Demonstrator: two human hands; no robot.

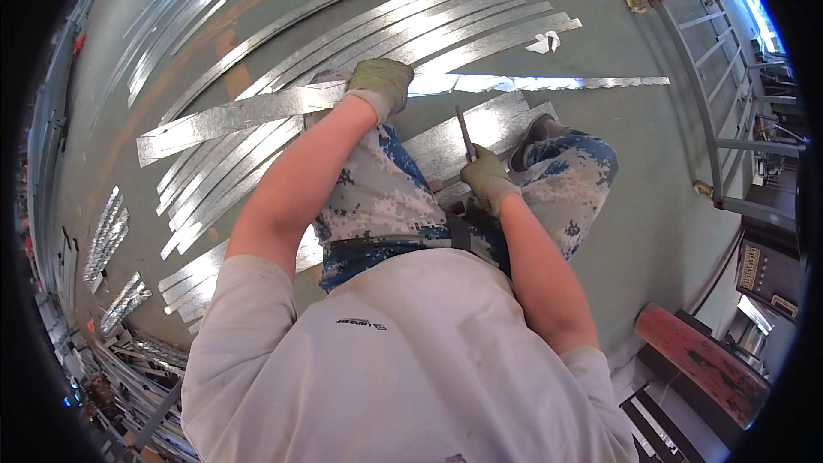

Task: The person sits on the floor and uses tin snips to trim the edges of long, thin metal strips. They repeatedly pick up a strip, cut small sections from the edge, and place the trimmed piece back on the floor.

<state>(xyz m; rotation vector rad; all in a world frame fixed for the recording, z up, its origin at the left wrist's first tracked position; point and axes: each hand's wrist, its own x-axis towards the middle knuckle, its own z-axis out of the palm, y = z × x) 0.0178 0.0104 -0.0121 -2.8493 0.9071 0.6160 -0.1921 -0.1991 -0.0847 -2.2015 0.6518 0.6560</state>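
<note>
My left hand [380, 86], in a grey-green work glove, is closed over a long shiny sheet-metal strip [249, 110]. The strip runs crosswise in front of me, above my bent leg; its wider end lies to the left, and its right part looks narrow and creased. Also gloved, my right hand [489, 176] grips a thin, dark, straight tool [464, 130] between my knees. That tool points away from me, its tip a little short of the strip and apart from it; its exact kind is not clear. Under it lies a flat metal sheet [463, 137] on the floor.
Several long metal strips [403, 13] lie side by side on the green floor beyond my hands. A metal frame on casters [699, 51] stands at the right. Crumpled metal pieces [107, 236] lie at the left, and a reddish cylinder [699, 360] sits at the lower right.
</note>
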